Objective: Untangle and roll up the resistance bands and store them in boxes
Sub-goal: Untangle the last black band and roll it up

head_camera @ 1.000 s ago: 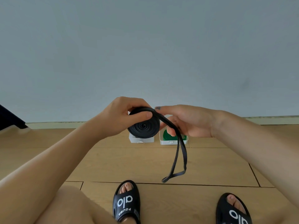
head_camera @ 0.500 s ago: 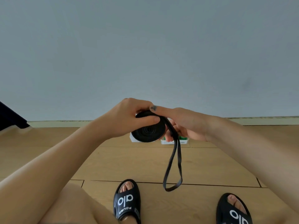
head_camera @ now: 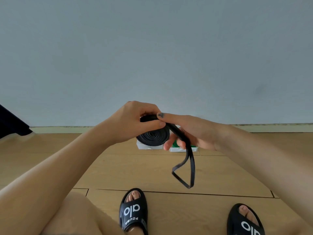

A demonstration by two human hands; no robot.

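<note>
A black resistance band (head_camera: pixel 153 136) is wound into a flat coil held in the air in front of me. My left hand (head_camera: pixel 133 122) grips the coil, thumb across its near edge and fingers over the top. My right hand (head_camera: pixel 191 131) holds the band's free end, index finger laid over the coil's top and the other fingers curled under the strap. The loose tail (head_camera: pixel 188 168) hangs down from my right hand as a short loop. Behind the hands, two white boxes stand on the floor: one (head_camera: pixel 145 146) mostly hidden by the coil, the other (head_camera: pixel 179 148) containing a green band.
A wooden floor (head_camera: pixel 135 168) runs to a skirting board and a plain grey wall. My two feet in black slides (head_camera: pixel 133 212) are at the bottom edge. A dark object (head_camera: pixel 11 124) juts in at the far left.
The coil has tilted flatter and the hanging tail has grown shorter, swinging to the right. Both hands have stayed close together on the coil.
</note>
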